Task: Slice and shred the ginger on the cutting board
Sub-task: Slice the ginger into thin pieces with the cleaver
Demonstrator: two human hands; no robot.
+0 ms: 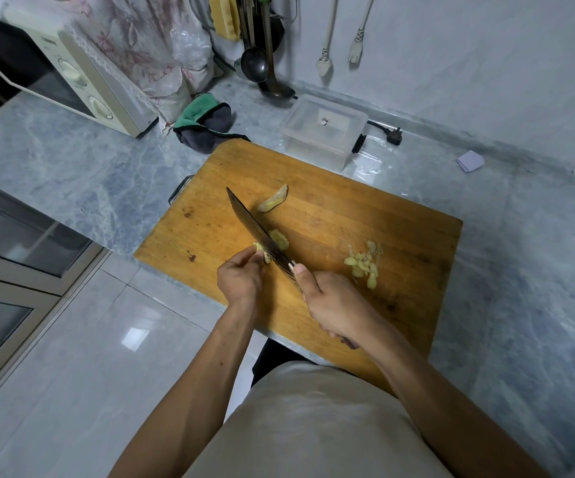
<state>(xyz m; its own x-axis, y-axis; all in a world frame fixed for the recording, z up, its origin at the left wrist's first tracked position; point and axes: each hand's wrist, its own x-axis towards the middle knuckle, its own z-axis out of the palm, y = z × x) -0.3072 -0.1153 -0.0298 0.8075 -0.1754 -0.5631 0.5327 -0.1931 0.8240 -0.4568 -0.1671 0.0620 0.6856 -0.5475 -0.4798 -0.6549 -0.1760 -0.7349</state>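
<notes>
A wooden cutting board (348, 215) lies on the marble counter. My left hand (241, 274) pinches a small pale ginger piece (262, 252) against the board near its front left. My right hand (334, 305) grips the handle of a dark knife (255, 225), thumb on the spine, with the blade angled down just right of the held piece. Cut ginger (279, 239) lies on the blade's far side. A peel or end piece (274, 200) sits farther back, and a heap of ginger slices (365, 263) lies at the right.
A clear lidded plastic box (324, 131) stands behind the board, with a green and grey cloth (203, 122) to its left and a microwave (68, 74) at the far left. Ladles (262, 63) hang at the wall. A black plug (394, 135) lies on the counter.
</notes>
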